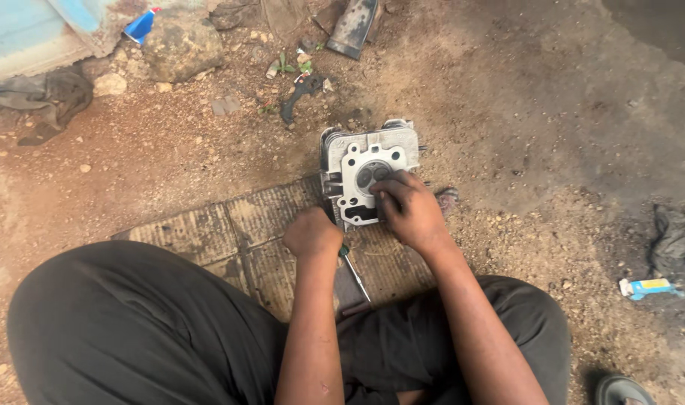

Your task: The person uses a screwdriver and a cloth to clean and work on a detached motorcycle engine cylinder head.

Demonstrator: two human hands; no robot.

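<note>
Lying flat on a grimy mat (230, 229): a pale grey metal engine cylinder head (369, 174), gasket face turned up.
Showing two round valve faces in its central chamber, bolt holes around them, cooling fins along the left edge; lying beside it, a green-handled screwdriver (353, 271).

1. Mat (207, 232) – grooved, dirty, flat on dirt, under and left of the fingers.
2. Rock (181, 45) – far up-left of fingers, w/ blue bottle (141, 26) just beside it.
3. Rag (46, 97) – grey, crumpled, far left.
4. Metal plate (352, 26) – top edge, well above fingers.
5. Small box (646, 287) – blue/white, far right, dark cloth (676, 236) near it.
6. Shoe (620, 390) – bottom-right corner.
</note>
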